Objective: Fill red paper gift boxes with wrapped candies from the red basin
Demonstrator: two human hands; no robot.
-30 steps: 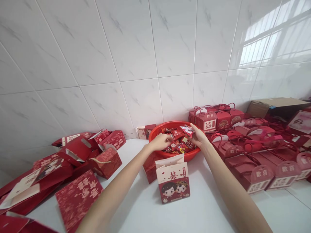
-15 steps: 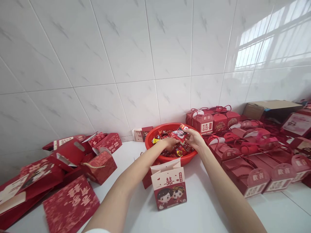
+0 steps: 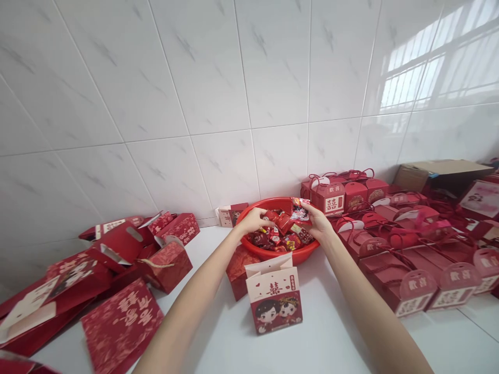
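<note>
A red plastic basin [image 3: 302, 256] holds a heap of wrapped candies [image 3: 291, 241], and both of my hands are inside its rim. My left hand [image 3: 254, 221] is at the basin's left side, fingers curled on a red candy packet [image 3: 281, 220]. At the right side, my right hand [image 3: 319, 224] pinches a red and white candy packet [image 3: 299, 210] with a cartoon print. In front of the basin stands a cream and red gift box [image 3: 276, 304] with two cartoon figures, its top open. Behind it, to the left, is another red box [image 3: 238, 272], partly hidden.
Rows of red gift boxes with cord handles [image 3: 413, 280] fill the right side. Loose red boxes and bags [image 3: 120, 317] lie on the left. A small box [image 3: 230, 214] leans by the tiled wall [image 3: 218, 171]. A cardboard carton [image 3: 444, 169] stands at the back right.
My left hand has drawn up and left from the candies, with a red packet at its fingers. My right hand still holds the printed packet, now turned more upright near the rim.
</note>
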